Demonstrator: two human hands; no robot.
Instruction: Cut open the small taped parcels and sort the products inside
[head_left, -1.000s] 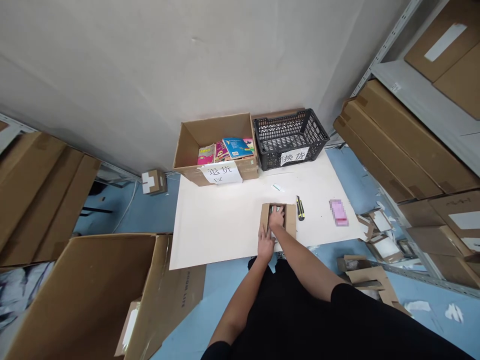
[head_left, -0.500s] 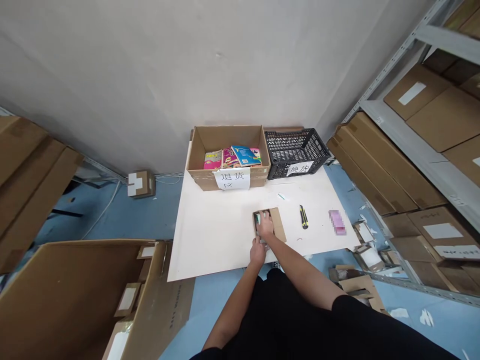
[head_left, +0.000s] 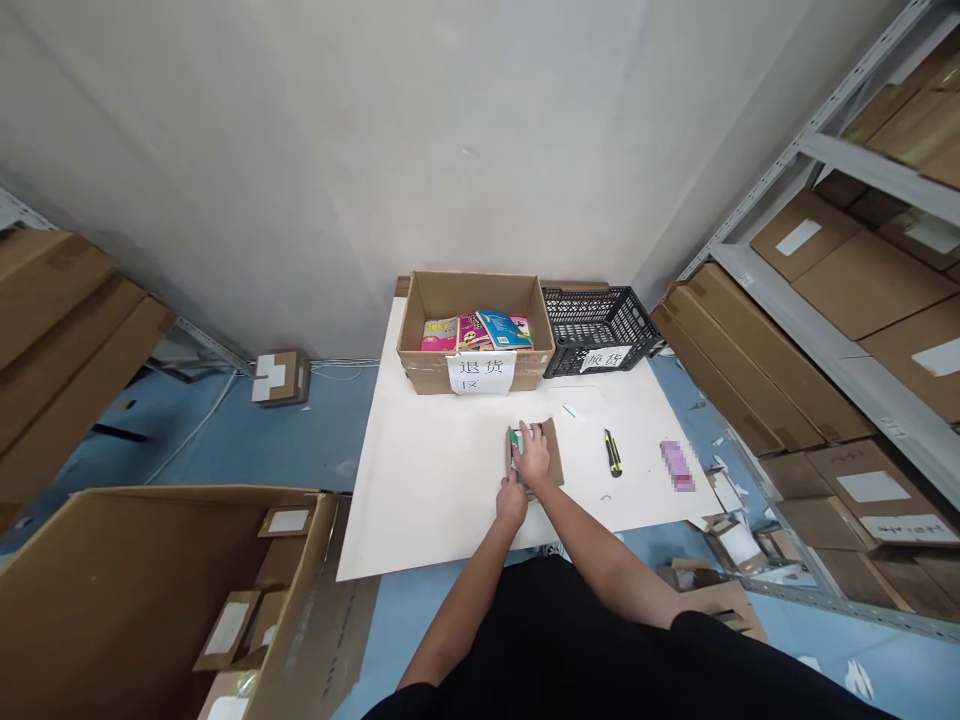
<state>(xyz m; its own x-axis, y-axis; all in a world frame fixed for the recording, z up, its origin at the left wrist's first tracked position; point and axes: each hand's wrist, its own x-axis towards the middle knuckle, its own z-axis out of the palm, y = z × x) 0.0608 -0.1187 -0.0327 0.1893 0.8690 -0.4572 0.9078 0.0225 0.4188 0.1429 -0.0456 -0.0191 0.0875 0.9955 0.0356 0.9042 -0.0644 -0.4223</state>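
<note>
A small open cardboard box [head_left: 555,455] lies on the white table with its flap folded out to the right. My left hand [head_left: 512,500] is closed on the box's near left edge. Reaching in from above, my right hand [head_left: 532,458] has its fingers bent around a green and white item [head_left: 515,440] inside. Only the item's left part shows; the hand covers the rest, so its kind is unclear. To the right of the box lies a black and yellow utility knife [head_left: 613,453].
At the table's [head_left: 420,480] back stand a labelled carton [head_left: 420,375] of books [head_left: 506,330] and a black plastic crate [head_left: 600,325]. A blurred pink item [head_left: 677,465] lies at right. A large open carton [head_left: 315,560] stands left; shelves with boxes [head_left: 870,245] rise at right.
My right hand has shifted slightly within the small box, and more of the green and white item shows. The box flap stands more upright. My view has tilted up a little.
</note>
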